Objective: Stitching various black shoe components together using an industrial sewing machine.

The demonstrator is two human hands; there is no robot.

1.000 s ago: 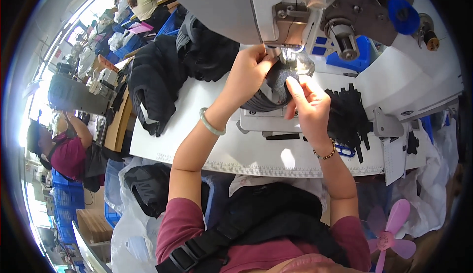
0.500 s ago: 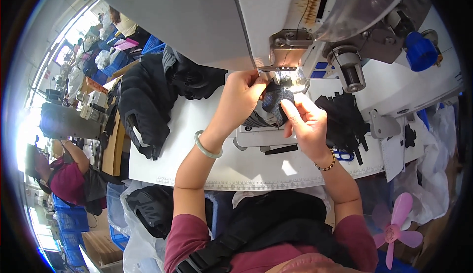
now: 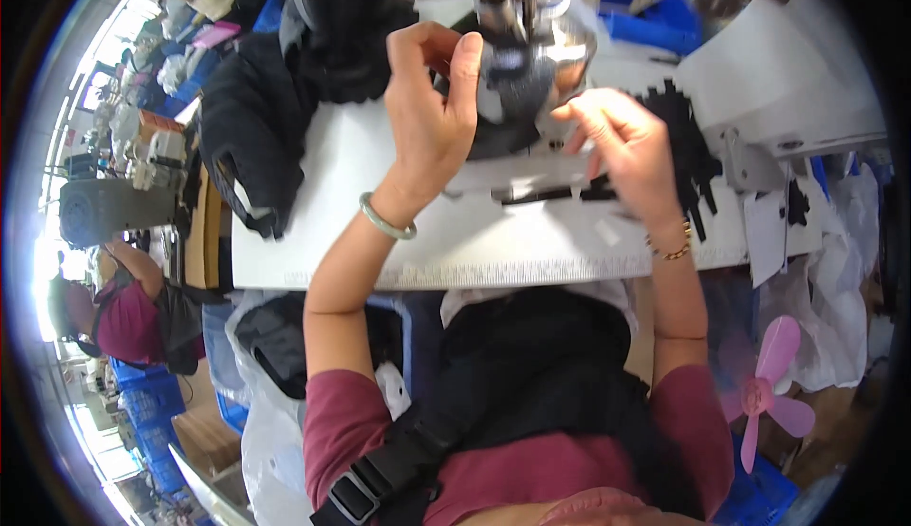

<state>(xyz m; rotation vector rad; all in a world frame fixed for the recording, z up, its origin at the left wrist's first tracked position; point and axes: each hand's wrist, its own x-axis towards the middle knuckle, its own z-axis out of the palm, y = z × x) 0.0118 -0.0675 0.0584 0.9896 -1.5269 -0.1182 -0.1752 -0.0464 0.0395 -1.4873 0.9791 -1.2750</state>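
Under the sewing machine's shiny needle area [image 3: 546, 18] lies a dark grey and black fabric piece [image 3: 520, 94], partly blurred. On its left side, my left hand [image 3: 432, 108] is closed with thumb and fingers on the fabric's edge; its other fingers are partly hidden. My right hand [image 3: 622, 146] is just right of the fabric, fingers curled and thumb and forefinger drawn together. Motion blurs those fingertips, and whatever may be between them cannot be made out. Beyond my right hand is a heap of black strips [image 3: 688, 141].
Dark garments [image 3: 251, 118] are piled on the left of the white table [image 3: 275, 255], whose front edge carries a ruler [image 3: 512, 275]. A pink fan [image 3: 757, 396] stands at lower right. At far left, another person [image 3: 133, 322] sits near a grey machine [image 3: 119, 211].
The whole view has shifted, so the table sits higher in the picture. My right hand has drawn away from the fabric to the right. My left hand has turned and stays at the fabric.
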